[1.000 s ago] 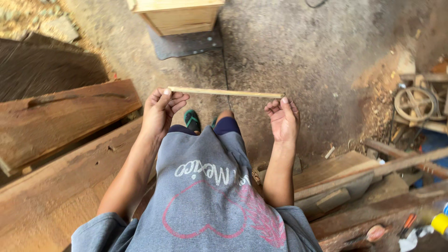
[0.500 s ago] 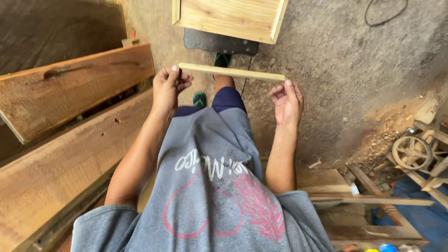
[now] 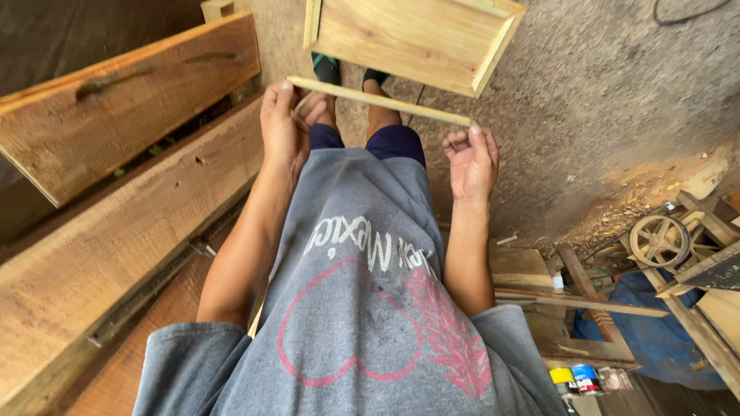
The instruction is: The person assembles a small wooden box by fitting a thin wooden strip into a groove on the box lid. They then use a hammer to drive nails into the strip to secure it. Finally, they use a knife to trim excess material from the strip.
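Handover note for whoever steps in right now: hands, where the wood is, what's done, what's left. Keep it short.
Left hand: grip closed on one end of the thin wooden strip, fingers wrapped round it.
Right hand: palm up, fingertips pinching the other end.
The strip is held level in front of the body, clear of the floor, just short of the open wooden box on the ground ahead.
Two heavy planks lie to the left.
Done: strip picked up and held by both ends.
Left: strip is not yet touching the box or set down anywhere.

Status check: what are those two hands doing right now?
Left hand and right hand grip ends of thin pale wooden strip. Pale wooden box frame just beyond.
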